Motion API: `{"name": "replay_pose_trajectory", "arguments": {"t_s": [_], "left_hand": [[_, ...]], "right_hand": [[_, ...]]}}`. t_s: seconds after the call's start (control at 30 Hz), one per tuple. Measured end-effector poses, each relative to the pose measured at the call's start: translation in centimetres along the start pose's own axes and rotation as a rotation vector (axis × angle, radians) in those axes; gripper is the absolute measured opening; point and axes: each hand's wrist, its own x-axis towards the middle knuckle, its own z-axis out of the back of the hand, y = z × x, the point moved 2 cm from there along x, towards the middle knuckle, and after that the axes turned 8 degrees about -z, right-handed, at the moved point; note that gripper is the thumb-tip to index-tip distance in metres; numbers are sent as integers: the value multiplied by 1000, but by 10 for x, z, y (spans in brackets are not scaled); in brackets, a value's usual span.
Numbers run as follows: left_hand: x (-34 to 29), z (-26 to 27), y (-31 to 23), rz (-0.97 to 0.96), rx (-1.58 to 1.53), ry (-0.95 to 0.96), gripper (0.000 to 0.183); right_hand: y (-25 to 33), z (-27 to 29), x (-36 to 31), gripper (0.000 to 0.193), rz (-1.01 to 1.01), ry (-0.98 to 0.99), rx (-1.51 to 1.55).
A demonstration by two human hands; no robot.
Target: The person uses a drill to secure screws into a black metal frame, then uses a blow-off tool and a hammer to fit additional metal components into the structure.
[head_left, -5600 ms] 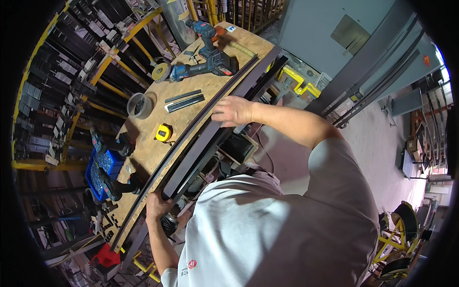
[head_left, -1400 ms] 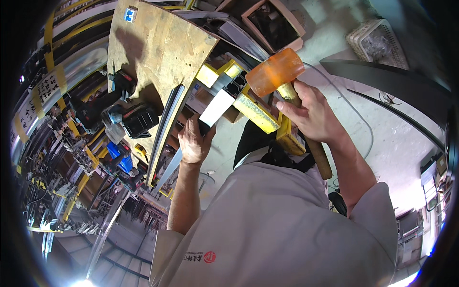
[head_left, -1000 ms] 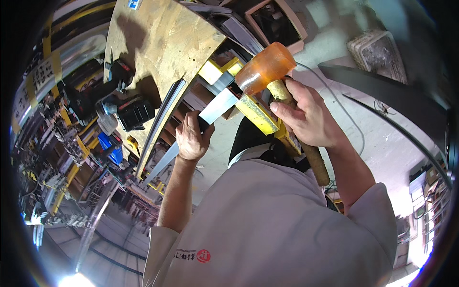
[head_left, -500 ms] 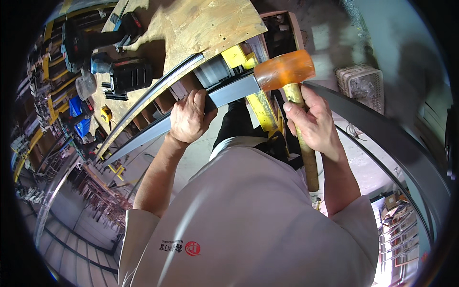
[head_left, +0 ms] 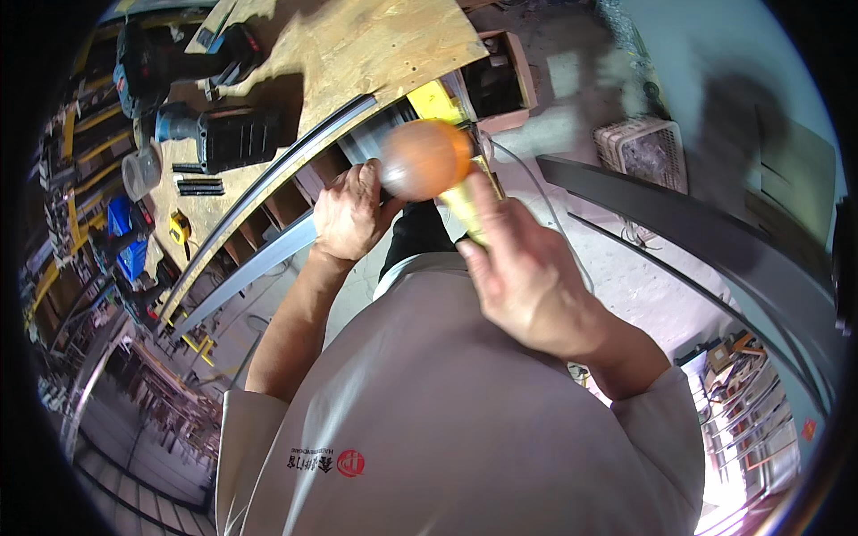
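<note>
My right hand (head_left: 534,272) is closed around the yellow handle of a mallet (head_left: 422,161). Its orange head is smeared by motion and sits just right of my left hand (head_left: 347,213), in front of the workbench edge. The fingers of my left hand wrap over a long grey metal profile (head_left: 255,266), which runs down to the left from the hand. The mallet head hides the profile's other end, so I cannot tell whether they touch.
A plywood workbench (head_left: 357,45) carries cordless power tools (head_left: 237,138) and a yellow tape measure (head_left: 180,226). Another profile (head_left: 259,192) lies along its edge. To the right are a white plastic basket (head_left: 642,152), a large dark profile (head_left: 679,214) and a wooden box (head_left: 505,80).
My right hand has swung the mallet leftward, bringing its head close to my left hand. My left hand keeps its hold on the profile. The view has shifted slightly.
</note>
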Motion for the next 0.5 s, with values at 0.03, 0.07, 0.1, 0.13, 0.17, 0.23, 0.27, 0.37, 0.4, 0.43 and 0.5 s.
{"name": "replay_pose_trajectory", "arguments": {"t_s": [0.03, 0.07, 0.1, 0.13, 0.17, 0.23, 0.27, 0.37, 0.4, 0.43, 0.5], "left_hand": [[-10, 1, 3, -121, 43, 63, 64], [-12, -9, 8, -52, -85, -52, 61], [-21, -17, 15, -36, -113, -73, 61], [-27, -21, 21, -25, -127, -74, 61], [-32, -24, 24, -3, -127, -36, 61], [-1, 3, -2, 137, -51, 157, 54], [3, 4, -4, 29, -5, 24, 51], [3, 6, -2, -25, -9, -22, 53], [-7, -6, 10, -76, -17, 23, 50], [-7, -10, 13, -45, -51, 38, 54], [-19, -18, 14, 18, -155, 50, 63]], "right_hand": [[12, -2, 0, 85, 50, 13, -27], [21, -4, 1, 88, 177, -85, -36], [22, -8, 4, 88, 226, -131, -24], [25, -10, 4, 88, 282, -185, -15], [14, -14, -2, 83, 206, -141, -49], [-21, -27, -7, 75, -110, -23, -94], [-25, -28, -23, 76, -175, 26, -117], [-7, -20, -26, 83, -111, 32, -101], [-3, -21, -24, 86, -61, 16, -81], [8, -20, -14, 89, 5, -30, -79], [36, -21, -4, 93, 272, -239, 30]]}}
